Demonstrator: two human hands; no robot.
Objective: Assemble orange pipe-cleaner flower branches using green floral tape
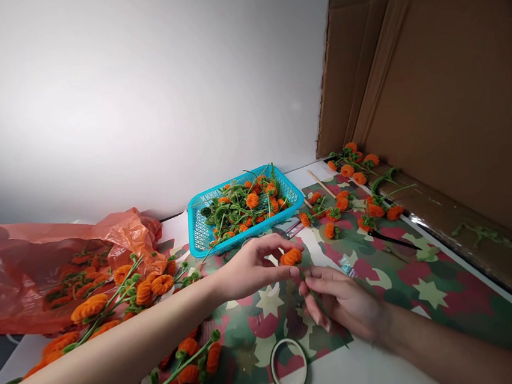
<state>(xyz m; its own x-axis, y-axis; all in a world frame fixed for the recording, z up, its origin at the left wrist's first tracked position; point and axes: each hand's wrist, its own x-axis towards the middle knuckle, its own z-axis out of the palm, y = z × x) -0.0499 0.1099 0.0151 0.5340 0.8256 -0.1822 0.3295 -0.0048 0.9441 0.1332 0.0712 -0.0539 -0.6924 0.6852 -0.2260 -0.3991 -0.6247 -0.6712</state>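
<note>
Between the thumb and fingers of my left hand [258, 265] is a small orange ribbed chenille pumpkin [291, 257]. My right hand [345, 301] is closed just below it, pinching the thin green stem [315, 296] that runs down through the fingers. Both hands are over the patterned mat. Nearest below them lies a roll of green tape [273, 368] with a white core. Behind the hands stands a turquoise basket [191, 225] holding green leaf pieces and more orange pumpkins.
On the left, an orange plastic bag [119, 229] spills pumpkin stems, and finished-looking stems [189, 373] lie in front. More pumpkin sprigs [360, 178], a wooden stick [321, 183] and a dark-handled tool [394, 240] lie right. Cardboard [447, 107] borders the right side.
</note>
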